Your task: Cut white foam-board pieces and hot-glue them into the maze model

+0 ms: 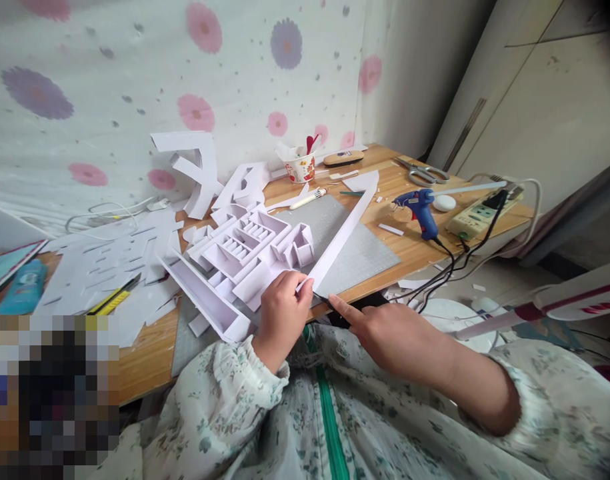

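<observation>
My left hand (285, 312) pinches the near end of a long white foam-board strip (342, 233), which slants away to a wide flap at its far end. In my right hand (392, 339) is a slim dark tool (323, 298), its tip at the strip's near end. The index finger lies stretched along it; the handle is hidden by the hand, so its exact kind is unclear. Left of the strip, on a grey cutting mat (369, 250), sits a white foam-board model (245, 243) with several walled compartments. A long white trough-shaped piece (205, 293) lies close to my left hand.
A blue glue gun (419, 212) with trailing cables stands at the right, beside a power strip (477, 213) and scissors (422, 172). A paper cup (299, 165) is at the back. Cut white sheets (99, 260) and a yellow utility knife (113, 296) lie left.
</observation>
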A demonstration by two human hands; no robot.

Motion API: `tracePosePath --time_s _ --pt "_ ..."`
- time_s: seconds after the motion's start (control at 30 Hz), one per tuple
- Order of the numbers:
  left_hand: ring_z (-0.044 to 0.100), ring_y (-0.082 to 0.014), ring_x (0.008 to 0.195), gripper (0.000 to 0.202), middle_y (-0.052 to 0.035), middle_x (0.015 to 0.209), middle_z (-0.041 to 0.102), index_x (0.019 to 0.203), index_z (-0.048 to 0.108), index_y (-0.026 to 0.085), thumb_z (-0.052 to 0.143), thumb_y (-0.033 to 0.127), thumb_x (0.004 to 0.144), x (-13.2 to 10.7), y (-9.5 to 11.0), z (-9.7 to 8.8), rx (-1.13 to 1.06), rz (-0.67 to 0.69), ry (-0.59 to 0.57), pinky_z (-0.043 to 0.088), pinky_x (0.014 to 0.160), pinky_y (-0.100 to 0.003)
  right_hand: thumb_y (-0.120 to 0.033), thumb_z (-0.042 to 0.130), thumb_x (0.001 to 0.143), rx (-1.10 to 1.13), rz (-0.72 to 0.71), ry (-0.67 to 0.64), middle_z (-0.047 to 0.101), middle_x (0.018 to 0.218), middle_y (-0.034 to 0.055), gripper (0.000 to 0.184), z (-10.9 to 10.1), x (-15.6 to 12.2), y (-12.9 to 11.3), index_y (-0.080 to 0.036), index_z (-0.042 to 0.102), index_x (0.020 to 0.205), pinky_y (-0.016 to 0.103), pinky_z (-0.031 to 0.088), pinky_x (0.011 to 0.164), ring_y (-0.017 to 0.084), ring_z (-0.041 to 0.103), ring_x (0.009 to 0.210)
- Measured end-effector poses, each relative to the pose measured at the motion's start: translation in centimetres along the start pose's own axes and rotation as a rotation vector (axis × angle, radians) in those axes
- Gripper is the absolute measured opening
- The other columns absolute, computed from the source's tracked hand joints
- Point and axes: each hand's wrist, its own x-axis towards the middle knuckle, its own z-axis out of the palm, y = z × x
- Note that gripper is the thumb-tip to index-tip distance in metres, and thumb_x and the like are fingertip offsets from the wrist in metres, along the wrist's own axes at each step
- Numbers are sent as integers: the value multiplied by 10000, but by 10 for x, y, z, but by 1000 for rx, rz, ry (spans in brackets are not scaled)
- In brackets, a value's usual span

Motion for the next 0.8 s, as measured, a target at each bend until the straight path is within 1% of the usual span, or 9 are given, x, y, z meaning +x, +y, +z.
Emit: tracePosePath --time_s 0.17,0.23,0.33,0.4,0.47,0.53,0.6,0.67,0.8 --pt "576 -156 657 163 -11 702 635 743 608 190 564 223 896 2 0 -2 -33 -60 -2 401 639 -271 -159 480 919 139 28 24 753 873 76 657 4 -3 6 -233 292 1544 280 299 523 226 707 712" --pt "571 -153 651 160 -9 704 637 747 613 191 568 237 893 3 0 -2 -56 -100 -9 396 630 -268 -203 482 931 231 46 19 753 887 68 628 3 -11 15 -270 316 1533 276 360 573 234 706 738" --pt "562 -145 635 158 -3 707 642 755 619 193 569 261 889 3 0 -4 -110 -173 -23 393 610 -261 -261 532 906 398 79 -1 738 845 50 633 1 -30 36 -261 357 1515 274 402 600 220 680 706" --pt "547 -137 605 161 8 688 637 757 619 196 570 279 886 2 0 -5 -161 -226 -36 393 589 -253 -292 577 873 573 128 25 721 851 34 598 3 -42 49 -252 448 1455 270 429 614 208 663 722" --pt "527 -129 570 181 22 651 617 751 612 197 565 303 889 1 2 -5 -221 -282 -51 392 560 -245 -322 605 839 812 217 119 688 822 14 448 8 -46 54 -228 593 1276 265 451 604 189 638 697" --pt "522 -127 555 203 28 631 602 751 605 196 554 326 898 -1 4 -6 -282 -335 -61 398 535 -237 -367 616 816 1077 316 245 630 742 -5 285 15 -41 49 -194 634 1042 267 463 559 166 601 609" --pt "534 -129 559 219 27 637 604 758 601 194 541 344 906 -3 6 -7 -337 -380 -64 414 529 -233 -427 630 804 1296 361 338 587 698 -13 270 21 -26 35 -183 590 913 277 471 530 154 579 548" --pt "543 -131 564 227 25 646 608 767 599 193 534 358 909 -6 9 -9 -375 -415 -60 431 534 -234 -481 651 794 1404 351 381 596 695 -4 330 26 -6 18 -174 574 887 283 471 534 153 582 542" --pt "513 -127 528 222 40 599 555 745 580 199 536 352 899 -12 16 -15 -413 -447 -53 410 507 -233 -564 689 757 1569 390 421 592 593 -21 474 31 29 -9 -158 565 968 267 423 505 160 573 505"
